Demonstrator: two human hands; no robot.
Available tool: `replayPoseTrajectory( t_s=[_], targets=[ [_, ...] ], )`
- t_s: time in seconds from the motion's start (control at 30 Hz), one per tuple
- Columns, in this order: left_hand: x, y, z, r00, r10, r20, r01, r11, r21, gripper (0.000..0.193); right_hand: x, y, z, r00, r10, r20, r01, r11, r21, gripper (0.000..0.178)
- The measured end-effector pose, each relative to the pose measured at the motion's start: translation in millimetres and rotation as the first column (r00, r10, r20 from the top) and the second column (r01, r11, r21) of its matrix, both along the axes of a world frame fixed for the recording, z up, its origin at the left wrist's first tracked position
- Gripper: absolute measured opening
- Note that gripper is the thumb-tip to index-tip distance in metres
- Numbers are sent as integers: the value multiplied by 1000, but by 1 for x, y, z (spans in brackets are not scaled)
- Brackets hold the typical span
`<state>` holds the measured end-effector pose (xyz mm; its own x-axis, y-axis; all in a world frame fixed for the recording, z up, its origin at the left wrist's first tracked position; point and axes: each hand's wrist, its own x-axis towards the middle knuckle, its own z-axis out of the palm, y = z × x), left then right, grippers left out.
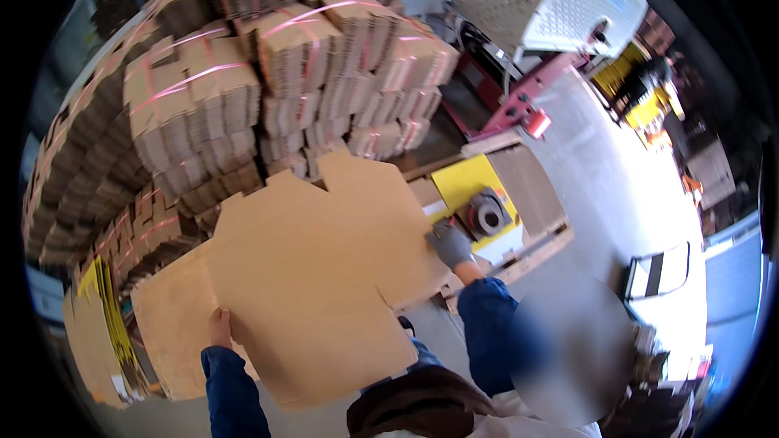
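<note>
A large flat brown cardboard sheet point(316, 251), cut with flaps and notches like an unfolded box, lies tilted in front of me. My bare left hand point(220, 328) is closed on its near left edge, thumb side up. At the far right edge, my right hand point(451, 246), in a grey glove, is closed on the sheet; its fingertips are partly hidden. Just beyond that hand, a dark grey device with a round ring point(488, 216) sits on a yellow sheet point(469, 184). Beneath the left part of the big sheet shows another cardboard piece point(174, 316).
Bundles of folded cardboard point(296, 49) tied with pink straps are stacked high at the back and left. A wooden pallet point(540, 251) bears flat cardboard on the right. A machine with a pink frame point(531, 93) stands behind; another person point(645, 81) is far right. Yellow sheets point(114, 324) stand at left.
</note>
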<state>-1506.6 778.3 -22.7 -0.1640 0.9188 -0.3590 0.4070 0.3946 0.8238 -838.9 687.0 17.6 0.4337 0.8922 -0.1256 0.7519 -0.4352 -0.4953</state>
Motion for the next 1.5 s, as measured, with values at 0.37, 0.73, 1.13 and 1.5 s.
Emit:
replayPoseTrajectory(
  t_s=[0.37, 0.73, 1.13, 1.5],
  targets=[
    [12, -4, 15, 992, 112, -62, -119, 986, -119, 33, -18, -2, 37, 974, -163, -158, 171, 985, 39, 35],
    [-3, -4, -12, 992, 95, -86, -104, 988, -110, 38, 15, 13, 48, 710, 385, -590, -406, 908, 103, 52],
    [46, -57, 26, 864, 382, -330, -187, 849, 494, 48, -16, 8, 215, 578, 157, -801, -157, 984, 79, 31],
    [140, -333, 17, 520, 850, -83, -854, 516, -66, 91, -137, -10, 395, 687, 406, -602, -331, 913, 238, 66]
  ],
)
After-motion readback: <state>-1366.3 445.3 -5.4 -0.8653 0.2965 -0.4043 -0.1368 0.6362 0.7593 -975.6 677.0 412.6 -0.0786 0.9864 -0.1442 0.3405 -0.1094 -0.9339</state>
